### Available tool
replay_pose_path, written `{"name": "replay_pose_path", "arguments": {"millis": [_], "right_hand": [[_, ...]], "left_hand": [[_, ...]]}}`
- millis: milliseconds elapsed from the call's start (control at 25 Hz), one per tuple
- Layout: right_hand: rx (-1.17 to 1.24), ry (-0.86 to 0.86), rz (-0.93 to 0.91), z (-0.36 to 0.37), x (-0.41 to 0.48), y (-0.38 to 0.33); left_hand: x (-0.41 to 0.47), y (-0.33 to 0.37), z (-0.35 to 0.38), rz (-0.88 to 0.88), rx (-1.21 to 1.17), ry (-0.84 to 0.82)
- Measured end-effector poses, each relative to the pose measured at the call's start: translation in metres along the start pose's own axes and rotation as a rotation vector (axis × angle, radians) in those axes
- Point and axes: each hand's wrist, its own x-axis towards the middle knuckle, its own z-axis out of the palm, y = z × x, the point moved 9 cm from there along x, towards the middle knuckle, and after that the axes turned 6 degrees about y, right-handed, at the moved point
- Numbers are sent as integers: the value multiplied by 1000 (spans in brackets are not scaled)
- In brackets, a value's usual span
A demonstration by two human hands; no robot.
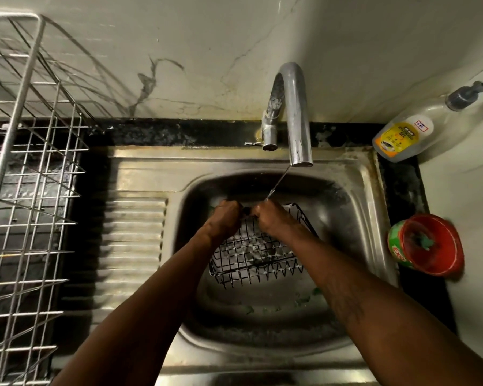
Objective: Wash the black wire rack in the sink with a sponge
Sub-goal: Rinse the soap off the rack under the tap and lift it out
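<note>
The black wire rack [255, 254] lies in the sink [368, 207], toward the basin's far edge, under a thin stream from the tap [296, 115]; the left hand [225, 218] and right hand [271, 218], close together, curl their fingers round its far rim wire; it looks light, stiff and wet-slippery, so the thicker rim seems the safest hold.

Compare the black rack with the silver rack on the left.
The black rack is small and dark; the silver rack is bigger and shiny. The black rack sits tilted in the sink, held by the left hand and right hand; the silver rack stands untouched alongside. Both are wire grids.
</note>
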Motion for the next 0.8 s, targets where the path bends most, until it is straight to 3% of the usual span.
{"name": "replay_pose_path", "arguments": {"millis": [120, 320, 560, 800], "right_hand": [[8, 30, 14, -9, 7, 7], [31, 69, 232, -27, 10, 69], [-49, -20, -5, -4, 7, -2], [-54, -50, 79, -20, -5, 59]], "left_hand": [[-1, 0, -2, 9, 14, 5], [-2, -15, 1, -33, 16, -14], [9, 2, -3, -16, -7, 32], [14, -3, 4, -38, -99, -39]]}}
